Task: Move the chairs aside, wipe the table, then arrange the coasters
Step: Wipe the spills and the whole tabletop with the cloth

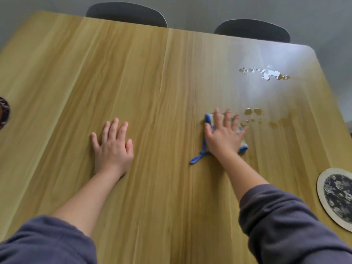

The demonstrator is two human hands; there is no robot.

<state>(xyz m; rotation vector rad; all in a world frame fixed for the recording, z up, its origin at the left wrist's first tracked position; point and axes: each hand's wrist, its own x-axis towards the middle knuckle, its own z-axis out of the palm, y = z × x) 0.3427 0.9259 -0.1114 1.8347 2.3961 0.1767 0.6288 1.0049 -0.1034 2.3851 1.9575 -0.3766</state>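
A: Cloth [208, 118]?
B: Under the flat, spread right hand [223, 134], right of centre; left hand [112, 145] lay flat on the desk [152, 73].
A: Risk?
B: Sweeping right could have pushed the droplets [253, 111] toward the near coaster [335, 195].

Home dining area: wooden table [144, 88], dark chairs [126, 14], patterned coaster [337, 195].

The light wooden table [152, 82] fills the frame and has wet drops [266, 73] in its upper right part. At its far edge, at the top of the frame, stand the left chair [126, 14] and the right chair [251, 30], both dark. The cloth [208, 119], with a blue border, lies flat right of centre under the right hand [223, 134]. A round patterned coaster [337, 195] lies at the right edge, and a second coaster [3, 111] is cut off at the left edge.
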